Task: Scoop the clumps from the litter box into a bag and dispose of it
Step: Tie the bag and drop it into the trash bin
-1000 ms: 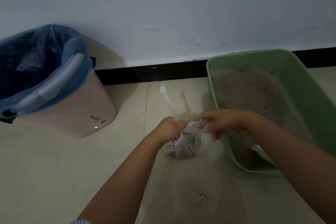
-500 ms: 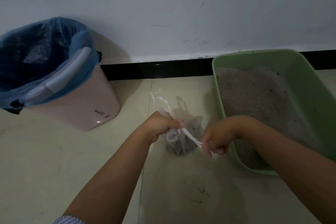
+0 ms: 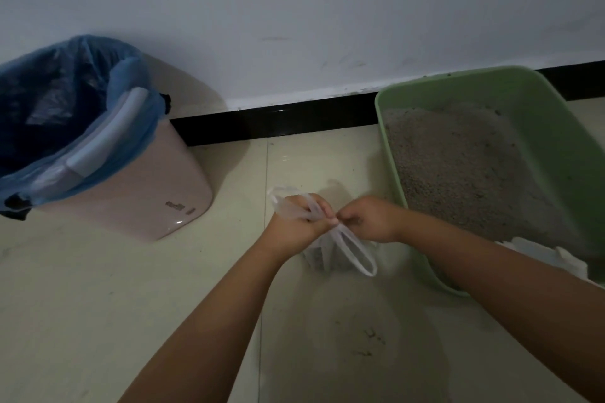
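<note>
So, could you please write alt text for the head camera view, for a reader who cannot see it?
A person's left hand and right hand pinch the handles of a small clear plastic bag above a tiled floor. A green litter box sits to the right, and a pink bin with a blue liner to the left.

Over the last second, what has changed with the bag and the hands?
The hands have come back together above the bag: the left hand now grips one handle strip, with the other handle looped below the right hand, which pinches at the knot. Half a second ago they were pulled apart, stretching a strip between them. The bin and litter box stayed put.
</note>
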The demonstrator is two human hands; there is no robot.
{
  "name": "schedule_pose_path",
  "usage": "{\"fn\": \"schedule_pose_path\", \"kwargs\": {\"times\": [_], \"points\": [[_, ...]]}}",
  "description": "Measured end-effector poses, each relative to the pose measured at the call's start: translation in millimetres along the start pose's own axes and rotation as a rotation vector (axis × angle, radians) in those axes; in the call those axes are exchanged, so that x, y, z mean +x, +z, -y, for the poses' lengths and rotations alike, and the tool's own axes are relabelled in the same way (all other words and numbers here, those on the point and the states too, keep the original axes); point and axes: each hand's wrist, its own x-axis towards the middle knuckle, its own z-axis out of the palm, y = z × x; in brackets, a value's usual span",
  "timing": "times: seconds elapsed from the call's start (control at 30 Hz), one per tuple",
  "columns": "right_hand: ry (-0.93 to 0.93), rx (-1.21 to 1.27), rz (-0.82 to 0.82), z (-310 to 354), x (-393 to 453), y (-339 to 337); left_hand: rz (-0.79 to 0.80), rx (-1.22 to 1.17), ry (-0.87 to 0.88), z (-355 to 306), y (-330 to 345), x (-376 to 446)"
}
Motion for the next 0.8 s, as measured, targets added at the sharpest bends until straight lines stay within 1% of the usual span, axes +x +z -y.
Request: {"fn": "schedule_pose_path", "kwargs": {"times": [0.1, 0.2, 0.27, 0.43, 0.53, 0.57, 0.63, 0.7, 0.73, 0.77, 0.8], "points": [[0.012, 0.024, -0.02, -5.4, 1.4, 4.0, -0.027, -0.09, -0.051, 0.0, 1.6, 0.2], [0.005, 0.044, -0.009, -6.7, -0.2, 5.5, -0.041, -0.12, -0.086, 2.9, 3.5, 2.1], [0.003, 0.017, -0.008, -7.6, 1.3, 7.5, -0.038, -0.127, -0.102, 4.3, 3.9, 3.6], [-0.011, -0.09, -0.031, -8.2, 6.9, 4.5, -0.008, 0.007, -0.075, 6.9, -4.9, 3.7], [-0.029, -0.082, -0.016, -7.0, 7.7, 1.7, -0.006, 0.123, 0.006, 11.5, -13.5, 0.3], [-0.04, -0.085, -0.006, -6.1, 7.8, 1.3, -0.021, 0.184, 0.069, 13.9, -15.8, -0.7], [-0.069, -0.1, -0.001, -4.0, 8.9, 2.4, -0.1, 0.344, 0.19, 23.9, -18.7, 0.6], [-0.091, -0.11, -0.019, -2.2, 10.3, 4.6, -0.209, 0.579, 0.239, 30.6, -16.0, 3.5], [-0.1, -0.118, -0.023, -1.0, 11.5, 5.8, -0.26, 0.634, 0.228, 33.2, -12.9, 4.5], [-0.108, -0.128, -0.028, -0.1, 12.5, 6.9, -0.306, 0.626, 0.169, 34.8, -8.8, 5.7], [-0.107, -0.134, -0.029, 0.8, 13.3, 7.5, -0.347, 0.511, 0.077, 35.1, -4.5, 6.4]]}}
